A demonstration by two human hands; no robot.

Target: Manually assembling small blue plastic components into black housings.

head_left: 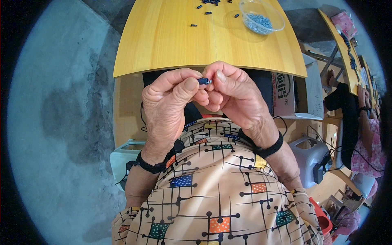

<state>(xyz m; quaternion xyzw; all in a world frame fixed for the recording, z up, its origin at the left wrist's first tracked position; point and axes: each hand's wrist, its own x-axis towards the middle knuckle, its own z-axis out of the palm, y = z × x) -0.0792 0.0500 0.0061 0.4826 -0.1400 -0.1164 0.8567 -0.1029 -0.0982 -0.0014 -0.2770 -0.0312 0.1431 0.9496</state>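
My left hand (167, 96) pinches a small dark blue cylindrical piece (203, 81) between thumb and forefinger, just off the near edge of the table. At the piece's right end is a shiny metal tip (210, 81). My right hand (241, 92) meets that end, its thumb and forefinger closed close around the tip. Whatever those fingertips grip is too small and too covered to name. Similar dark pieces lie on the yellow wooden table (163, 41), one of them a loose cylinder (194, 25), with a pile (211, 1) at the far edge.
A clear plastic bowl (280, 26) of small silvery parts (259, 22) stands at the table's far right. Below right are a carton (283, 96) and a grey plastic stool (304, 157); a pale green stool (122, 157) is at left. Another person's arm (364, 122) is at far right.
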